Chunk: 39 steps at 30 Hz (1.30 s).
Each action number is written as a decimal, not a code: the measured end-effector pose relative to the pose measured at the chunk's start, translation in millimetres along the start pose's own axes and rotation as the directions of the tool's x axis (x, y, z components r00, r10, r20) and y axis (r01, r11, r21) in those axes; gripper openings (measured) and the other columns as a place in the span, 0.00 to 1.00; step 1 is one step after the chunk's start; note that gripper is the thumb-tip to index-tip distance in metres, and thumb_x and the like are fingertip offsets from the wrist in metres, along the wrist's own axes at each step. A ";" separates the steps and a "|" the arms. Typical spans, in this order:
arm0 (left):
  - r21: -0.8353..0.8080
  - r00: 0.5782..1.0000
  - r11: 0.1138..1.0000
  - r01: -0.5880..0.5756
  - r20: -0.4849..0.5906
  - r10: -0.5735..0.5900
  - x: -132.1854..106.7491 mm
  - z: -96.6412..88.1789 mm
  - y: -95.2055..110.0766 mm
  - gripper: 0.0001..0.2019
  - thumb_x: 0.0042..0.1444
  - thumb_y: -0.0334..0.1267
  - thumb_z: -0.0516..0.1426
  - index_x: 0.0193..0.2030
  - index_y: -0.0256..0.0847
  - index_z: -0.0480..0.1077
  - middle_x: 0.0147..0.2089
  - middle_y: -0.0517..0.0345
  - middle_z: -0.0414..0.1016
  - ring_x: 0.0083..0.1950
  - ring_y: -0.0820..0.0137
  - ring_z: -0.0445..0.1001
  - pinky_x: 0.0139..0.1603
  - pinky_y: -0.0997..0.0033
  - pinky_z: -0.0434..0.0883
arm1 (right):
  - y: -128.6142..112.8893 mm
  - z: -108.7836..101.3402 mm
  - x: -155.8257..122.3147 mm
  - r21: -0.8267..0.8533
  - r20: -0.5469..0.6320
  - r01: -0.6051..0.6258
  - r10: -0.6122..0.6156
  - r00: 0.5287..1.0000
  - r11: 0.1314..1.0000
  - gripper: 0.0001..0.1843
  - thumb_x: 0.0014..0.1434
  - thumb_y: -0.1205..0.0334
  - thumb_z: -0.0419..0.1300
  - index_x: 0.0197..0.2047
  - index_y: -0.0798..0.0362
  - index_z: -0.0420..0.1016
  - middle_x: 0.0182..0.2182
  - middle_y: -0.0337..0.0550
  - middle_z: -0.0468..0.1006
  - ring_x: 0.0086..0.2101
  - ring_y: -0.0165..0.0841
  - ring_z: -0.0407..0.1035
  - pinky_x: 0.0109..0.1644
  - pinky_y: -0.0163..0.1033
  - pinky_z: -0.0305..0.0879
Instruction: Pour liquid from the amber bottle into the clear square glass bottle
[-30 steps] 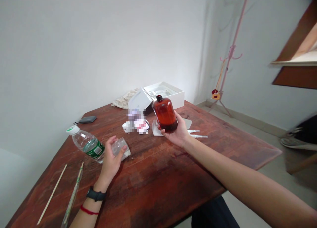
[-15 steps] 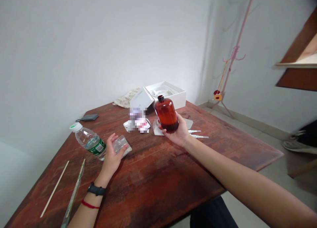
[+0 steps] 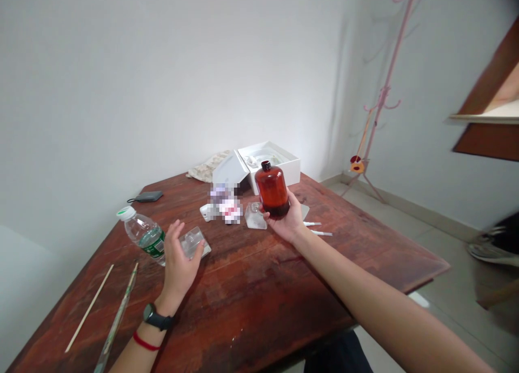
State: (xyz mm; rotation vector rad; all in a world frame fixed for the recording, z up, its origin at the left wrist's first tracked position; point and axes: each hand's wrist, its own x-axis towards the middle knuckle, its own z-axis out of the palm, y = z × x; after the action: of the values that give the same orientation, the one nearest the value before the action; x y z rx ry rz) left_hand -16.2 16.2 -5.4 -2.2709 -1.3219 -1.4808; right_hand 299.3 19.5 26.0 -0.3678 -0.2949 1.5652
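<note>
Fingers [image 3: 286, 220] grip an amber bottle [image 3: 272, 192] well inside the wooden table's edge [image 3: 379, 220].

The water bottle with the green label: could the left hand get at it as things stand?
Probably yes: the left hand is right beside the water bottle, and nothing seems to stand between them.

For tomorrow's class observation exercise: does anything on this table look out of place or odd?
The white lid looks askew: it appears to lean, tilted, against the open white box instead of sitting on it. The water bottle also lies on its side beside the left hand.
</note>
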 end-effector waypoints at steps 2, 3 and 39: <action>0.032 0.998 0.997 -0.066 -0.013 0.067 0.0 0.0 15.6 0.25 0.65 0.42 0.62 0.66 0.42 0.63 0.72 0.39 0.64 0.77 0.46 0.60 0.77 0.35 0.56 | -0.9 -1.5 2.0 0.011 -0.007 0.014 -0.014 1.000 1.000 0.22 0.67 0.45 0.55 0.47 0.56 0.78 0.31 0.52 0.84 0.27 0.39 0.77 0.19 0.34 0.67; 0.035 0.995 0.995 -0.098 0.017 0.098 -0.9 1.5 23.1 0.22 0.66 0.41 0.61 0.65 0.43 0.64 0.71 0.39 0.65 0.76 0.46 0.61 0.76 0.35 0.58 | -0.8 -2.1 2.7 0.017 -0.011 0.021 -0.021 1.000 1.000 0.22 0.67 0.45 0.55 0.47 0.56 0.78 0.31 0.51 0.84 0.27 0.39 0.77 0.19 0.34 0.67; -0.394 0.917 0.906 0.154 0.400 0.018 58.1 120.6 88.3 0.43 0.48 0.35 0.73 0.69 0.40 0.61 0.63 0.39 0.73 0.66 0.48 0.73 0.69 0.41 0.68 | -0.3 2.2 -0.6 -0.006 -0.056 0.066 -0.066 0.996 0.998 0.21 0.69 0.48 0.51 0.43 0.54 0.79 0.28 0.49 0.83 0.25 0.38 0.76 0.19 0.34 0.65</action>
State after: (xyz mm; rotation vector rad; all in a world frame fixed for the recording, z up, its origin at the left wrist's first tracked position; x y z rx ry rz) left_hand 137.5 60.0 8.4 -2.9599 -1.2813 -1.5003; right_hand 298.7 19.0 28.1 -0.4006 -0.2638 1.4872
